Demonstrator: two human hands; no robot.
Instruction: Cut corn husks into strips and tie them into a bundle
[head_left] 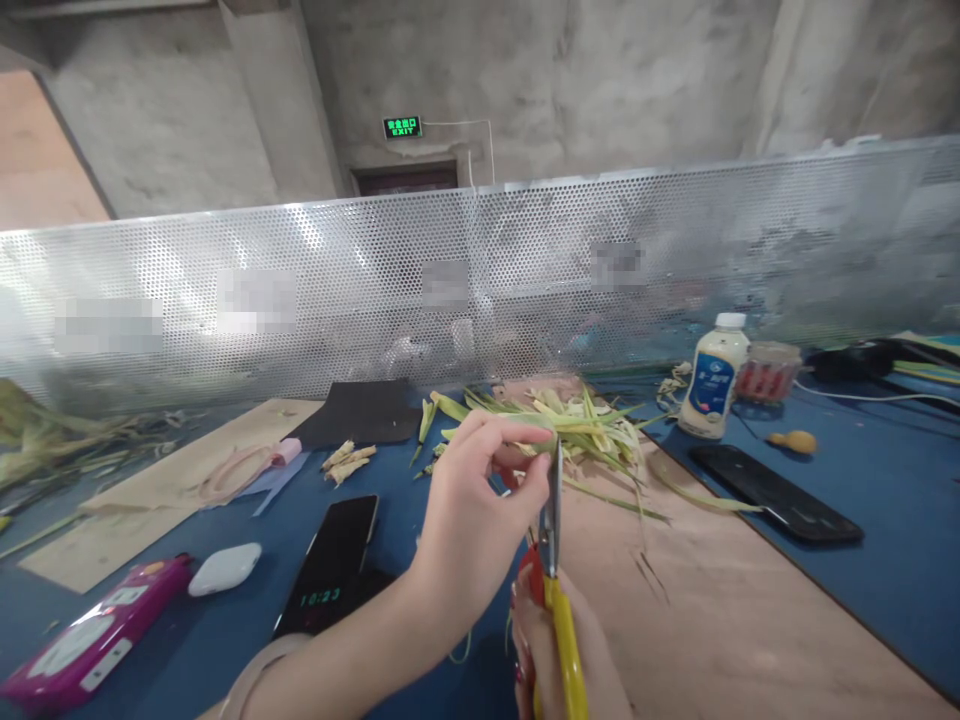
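Observation:
My left hand (471,490) is in the middle, thumb and fingers pinched together around a small green piece of leaf (551,442), mostly hidden by the fingers. Below it, my right hand (544,635) grips scissors (551,540) with red and yellow handles. Their metal blades point up, right beside the left fingertips, and look nearly closed. Behind both hands lies a heap of green and yellowish leaf strips (592,428), partly covered by the left hand.
A wooden board (697,590) lies on the blue table. Around it are a phone (776,492), a milk bottle (716,375), another phone (334,560), a white earbud case (225,570) and a magenta device (101,635). A perforated metal screen (337,270) stands behind.

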